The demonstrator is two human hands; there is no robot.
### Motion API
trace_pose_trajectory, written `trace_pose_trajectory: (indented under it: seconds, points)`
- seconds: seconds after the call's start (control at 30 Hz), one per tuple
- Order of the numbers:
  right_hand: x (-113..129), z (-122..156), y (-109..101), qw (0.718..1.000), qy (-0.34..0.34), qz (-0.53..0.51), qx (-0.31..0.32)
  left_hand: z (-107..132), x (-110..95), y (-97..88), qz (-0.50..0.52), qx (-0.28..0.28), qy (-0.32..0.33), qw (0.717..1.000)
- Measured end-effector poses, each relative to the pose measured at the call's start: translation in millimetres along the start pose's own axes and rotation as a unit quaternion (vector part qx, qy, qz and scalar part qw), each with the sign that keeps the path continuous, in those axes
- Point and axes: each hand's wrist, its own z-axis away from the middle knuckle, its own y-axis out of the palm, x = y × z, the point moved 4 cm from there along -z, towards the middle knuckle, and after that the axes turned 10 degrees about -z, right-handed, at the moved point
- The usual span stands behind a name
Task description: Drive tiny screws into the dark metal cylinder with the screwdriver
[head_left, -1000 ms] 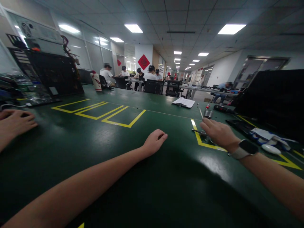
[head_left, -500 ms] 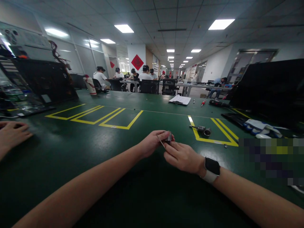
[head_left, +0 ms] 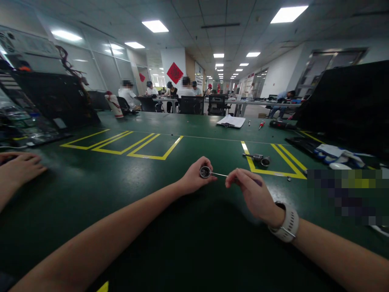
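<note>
My left hand is closed round a small cylindrical metal part, whose round open end faces me. From the right, the thin straight shaft of a screwdriver reaches the side of this part. My right hand grips the screwdriver, and a dark purplish bit of its handle shows past the fingers. Whether the tip sits in the part or only touches it is hidden by the left fingers. Beyond my right hand, another metal part with a rod and a round ring lies on the green table.
Yellow tape outlines mark the table. A tiny metal piece lies by the right outline. Farther right are gloves and a dark monitor. Behind stand a clipboard with paper and a red pen. Another person's hand rests at left.
My right hand has drawn away to the right and turned, and the screwdriver shaft now lies nearly level. The metal part in my left hand has tipped so its open end faces me.
</note>
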Motion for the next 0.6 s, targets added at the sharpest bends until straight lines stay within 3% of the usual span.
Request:
trace_pose_trajectory:
  seconds: [0.2, 0.37, 0.6]
  points:
    - [-11.0, 7.3, 0.4, 0.998, 0.054, -0.036, 0.014, 3.9, -1.7, 9.3, -0.103, 0.038, 0.051, 0.993]
    - [-2.8, 11.2, 9.1, 0.992, 0.054, 0.105, 0.044, 3.8, -0.6, 12.8, -0.123, 0.041, 0.104, 0.986]
    - [5.6, 14.3, 17.3, 0.975, 0.029, 0.218, 0.035, 6.1, -3.8, 16.2, -0.128, 0.047, 0.112, 0.984]
